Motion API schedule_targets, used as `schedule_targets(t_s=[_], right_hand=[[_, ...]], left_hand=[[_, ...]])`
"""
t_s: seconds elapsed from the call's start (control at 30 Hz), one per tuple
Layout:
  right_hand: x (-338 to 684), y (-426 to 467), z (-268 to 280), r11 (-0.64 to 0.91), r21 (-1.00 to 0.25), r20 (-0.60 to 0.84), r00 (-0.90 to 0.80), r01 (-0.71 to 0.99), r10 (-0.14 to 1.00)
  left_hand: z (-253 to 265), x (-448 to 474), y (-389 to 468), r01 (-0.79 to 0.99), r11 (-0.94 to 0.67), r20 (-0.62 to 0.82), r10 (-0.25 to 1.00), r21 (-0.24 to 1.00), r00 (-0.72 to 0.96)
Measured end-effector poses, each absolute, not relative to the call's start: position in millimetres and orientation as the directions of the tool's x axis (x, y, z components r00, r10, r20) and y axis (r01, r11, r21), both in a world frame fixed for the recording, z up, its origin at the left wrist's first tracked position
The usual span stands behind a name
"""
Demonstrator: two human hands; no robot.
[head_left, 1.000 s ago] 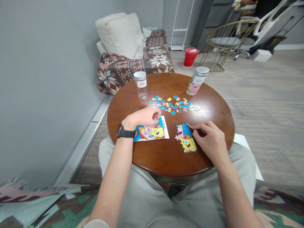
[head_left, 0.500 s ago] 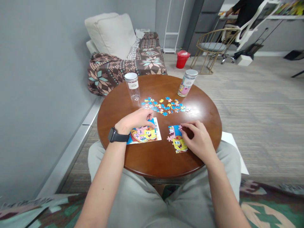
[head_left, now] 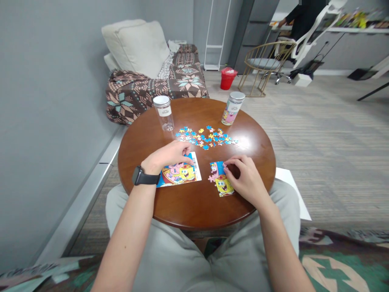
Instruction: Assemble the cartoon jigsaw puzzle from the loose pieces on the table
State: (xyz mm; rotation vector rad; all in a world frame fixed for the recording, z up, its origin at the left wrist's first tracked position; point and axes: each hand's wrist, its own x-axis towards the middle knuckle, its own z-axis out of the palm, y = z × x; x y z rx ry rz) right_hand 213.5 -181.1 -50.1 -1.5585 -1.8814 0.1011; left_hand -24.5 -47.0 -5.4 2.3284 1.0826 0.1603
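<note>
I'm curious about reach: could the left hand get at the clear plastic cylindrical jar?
Probably yes: the jar stands just beyond the left hand, with nothing upright between them on the brown wooden tabletop.

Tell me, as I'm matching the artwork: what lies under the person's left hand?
Under the left hand is a printed card: yellow and pink cartoon figures on blue and a barcode show. The hand and wrist hide whatever is printed at upper left.

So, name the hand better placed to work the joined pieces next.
Likely the right hand: its fingertips are at the joined puzzle pieces; the left hand is over the picture card.
</note>
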Motion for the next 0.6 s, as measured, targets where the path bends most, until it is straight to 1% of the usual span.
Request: schedule_targets(t_s=[0.33, 0.47, 0.6], right_hand=[[213.7, -180.8, -48.8, 0.333, -0.517, 0.460, -0.072, 0.789, 0.885], [213.9, -181.5, -49.6, 0.321, -0.555, 0.449, -0.049, 0.767, 0.892], [213.9, -182.2, -50.4, 0.304, -0.568, 0.430, -0.039, 0.765, 0.902]], left_hand=[[-5.4, -25.0, -47.2, 0.673, -0.490, -0.134, 0.745, 0.554, 0.653], [-6.6, -25.2, -47.1, 0.668, -0.474, -0.135, 0.750, 0.574, 0.648], [-6.3, -25.3, -47.9, 0.666, -0.455, -0.147, 0.751, 0.591, 0.644]])
